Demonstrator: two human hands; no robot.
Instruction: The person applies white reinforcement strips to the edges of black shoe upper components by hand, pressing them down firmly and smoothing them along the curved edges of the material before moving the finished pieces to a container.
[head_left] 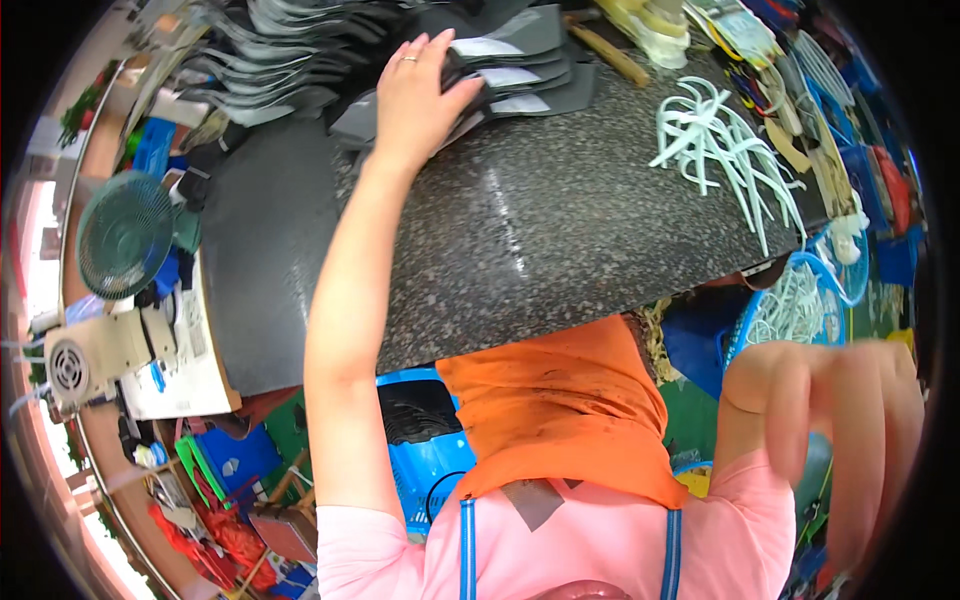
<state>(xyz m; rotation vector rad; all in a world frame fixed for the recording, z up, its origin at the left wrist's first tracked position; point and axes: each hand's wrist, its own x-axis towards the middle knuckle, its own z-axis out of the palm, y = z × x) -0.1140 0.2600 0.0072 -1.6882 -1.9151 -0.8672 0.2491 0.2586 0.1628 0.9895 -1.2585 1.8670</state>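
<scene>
My left hand (pixel 420 95) reaches across to the far side of the dark speckled worktop (pixel 470 250). It lies on a pile of dark grey sheet pieces, fingers stretched out and thumb spread. Just right of it, overlapping grey pieces (pixel 540 55) with pale, shiny patches are fanned out. More curved dark strips (pixel 270 60) are layered to the left. Close to the camera, my right hand (pixel 840 420) is raised at the right, blurred, its fingers hanging down apart. Nothing shows in it, though its thumb is hard to make out.
Pale green strips (pixel 725 150) lie loose at the worktop's right end, near a wooden-handled tool (pixel 610 52). Below them stands a blue basket (pixel 742 325) of similar strips. A green fan (pixel 125 235) and a beige machine (pixel 105 355) are at left. A blue crate (pixel 440 460) sits under the worktop.
</scene>
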